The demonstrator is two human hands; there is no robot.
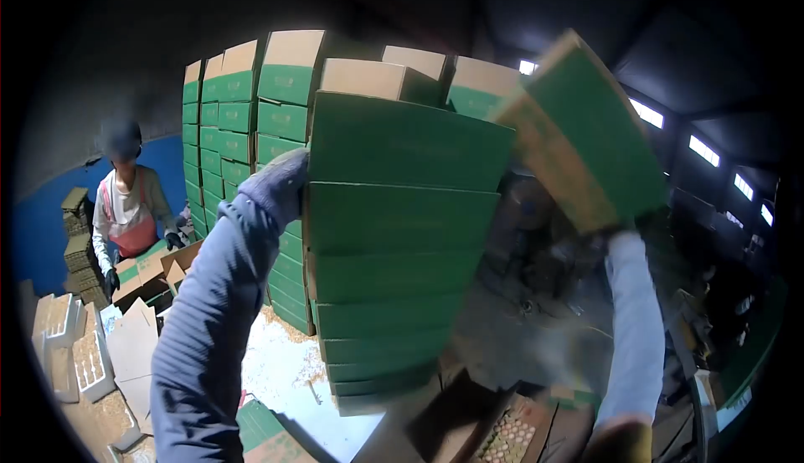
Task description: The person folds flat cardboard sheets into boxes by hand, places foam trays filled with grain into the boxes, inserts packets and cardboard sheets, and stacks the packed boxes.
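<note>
A tall near stack of green cardboard boxes [402,237] stands in front of me. My left hand [283,180], in a grey-blue glove, is against the left side of the stack, near its top box; its fingers are mostly hidden. On the right, a tilted green-and-brown cardboard box [586,128] is raised in the air, apart from the floor. My right hand [621,241] holds this box at its lower edge, with the fingers out of sight and blurred.
More stacked green boxes [280,115] rise behind. At the left, a co-worker [130,212] in gloves handles an opened carton [146,275]. White trays [92,354] lie lower left. An open box of small round items [511,434] sits below, near a white floor patch [280,362].
</note>
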